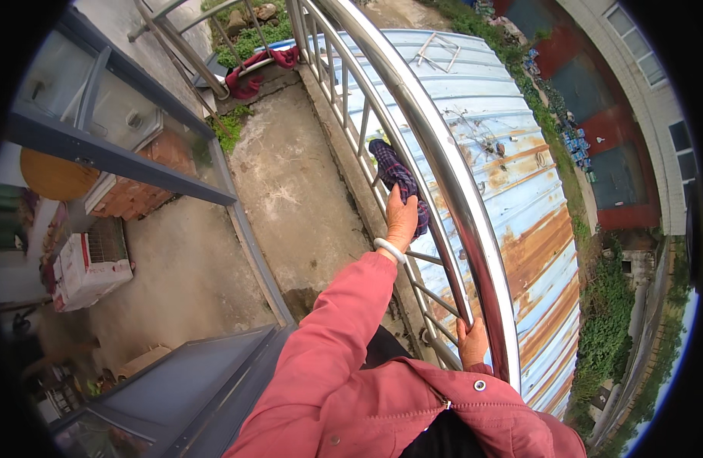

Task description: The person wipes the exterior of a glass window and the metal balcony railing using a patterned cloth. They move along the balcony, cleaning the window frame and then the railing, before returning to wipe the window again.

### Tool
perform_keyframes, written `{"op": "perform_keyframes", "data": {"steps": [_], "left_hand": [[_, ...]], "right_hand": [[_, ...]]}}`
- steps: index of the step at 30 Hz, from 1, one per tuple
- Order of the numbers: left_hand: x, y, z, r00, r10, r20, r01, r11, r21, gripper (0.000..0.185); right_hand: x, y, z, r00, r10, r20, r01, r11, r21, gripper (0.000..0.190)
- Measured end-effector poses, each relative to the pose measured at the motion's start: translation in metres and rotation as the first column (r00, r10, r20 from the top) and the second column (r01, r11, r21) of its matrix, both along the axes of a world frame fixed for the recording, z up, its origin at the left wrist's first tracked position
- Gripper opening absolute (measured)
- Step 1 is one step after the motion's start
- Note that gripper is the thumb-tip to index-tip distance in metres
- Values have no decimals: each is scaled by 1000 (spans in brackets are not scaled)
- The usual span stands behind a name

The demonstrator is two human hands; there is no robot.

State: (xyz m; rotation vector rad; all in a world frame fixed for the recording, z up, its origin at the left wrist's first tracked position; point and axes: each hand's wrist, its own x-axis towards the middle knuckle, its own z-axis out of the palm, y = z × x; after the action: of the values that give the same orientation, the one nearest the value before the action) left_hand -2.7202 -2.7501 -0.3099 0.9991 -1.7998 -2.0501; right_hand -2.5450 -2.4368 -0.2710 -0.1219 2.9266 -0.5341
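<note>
My left hand (pixel 402 214), with a pale bangle (pixel 390 250) at its wrist, is closed on a dark plaid cloth (pixel 393 166). The cloth lies bunched along the second metal rail (pixel 409 151) of a balcony railing, below the thick polished top rail (pixel 437 134). Farther down the same second rail, my right hand (pixel 472 343) is wrapped around the bar close to my body. Part of its fingers is hidden by the bar.
Beyond the railing lies a rusty corrugated metal roof (pixel 534 252). A concrete floor (pixel 283 189) runs along the railing. To the left, a grey-framed glass door (pixel 128 166) stands before bricks (pixel 162 154) and a white box (pixel 94 275). Red cloth (pixel 245 83) hangs at the far corner.
</note>
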Motion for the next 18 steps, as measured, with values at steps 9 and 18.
{"op": "perform_keyframes", "data": {"steps": [9,18], "left_hand": [[32,23,23,944,-308,119,325,809,-490,56],[-110,-119,-7,967,-186,175,254,644,-721,53]], "right_hand": [[-88,-162,129,797,494,-346,-589,764,-265,33],[-196,-249,172,934,217,-285,-217,976,35,76]]}}
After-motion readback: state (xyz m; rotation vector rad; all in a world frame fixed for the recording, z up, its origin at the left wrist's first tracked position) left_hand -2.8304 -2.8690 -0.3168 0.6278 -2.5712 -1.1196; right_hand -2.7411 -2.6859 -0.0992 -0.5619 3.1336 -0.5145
